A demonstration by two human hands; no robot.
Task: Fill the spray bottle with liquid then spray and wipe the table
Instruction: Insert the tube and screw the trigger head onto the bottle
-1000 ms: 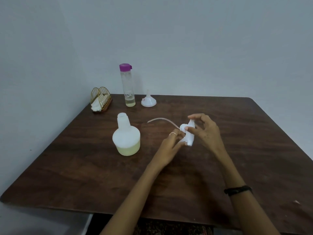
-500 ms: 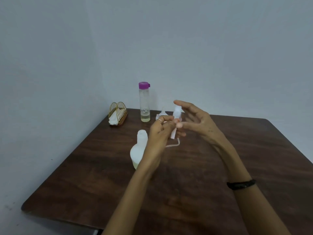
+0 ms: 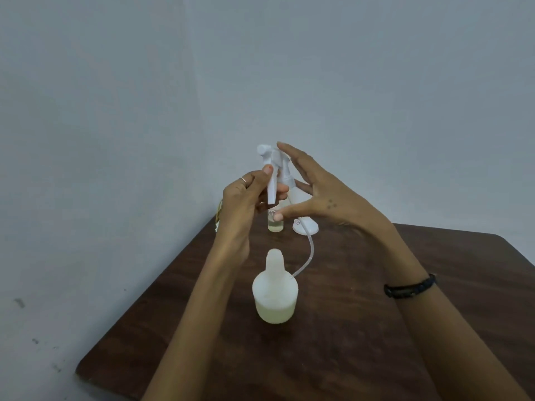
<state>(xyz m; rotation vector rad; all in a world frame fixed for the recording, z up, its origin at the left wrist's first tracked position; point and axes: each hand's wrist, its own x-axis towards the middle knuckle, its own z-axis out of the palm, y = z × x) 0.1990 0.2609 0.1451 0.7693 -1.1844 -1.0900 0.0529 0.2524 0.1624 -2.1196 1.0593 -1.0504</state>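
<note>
Currently you hold the spray head (image 3: 275, 166) raised above the table (image 3: 362, 328), both hands on it. Your left hand (image 3: 243, 198) pinches the trigger lever between curled fingers and thumb. Your right hand (image 3: 318, 195) is spread around the collar and back of the head, fingers mostly straight; whether they grip or only steady it cannot be told from this angle. The dip tube (image 3: 308, 253) hangs from the head in a loose curve, its lower end near the shoulder of the spray bottle (image 3: 275, 293).

The spray bottle stands upright on the table below your hands, neck uncapped, with pale liquid in its lower part.

Handling assessment:
- Spray head: light, rigid plastic. Take it by the collar, not the trigger, which likely pivots under pressure.
- Dip tube: thin and springy; it will probably wander off the neck. Guide its tip in first.
- Spray bottle: translucent plastic, probably squeezable, low and stable with liquid in it. Steady it by the wide body while threading the collar, and avoid squeezing.

Beyond your hands stand a clear bottle (image 3: 275, 225) and a white funnel (image 3: 305, 225).
</note>
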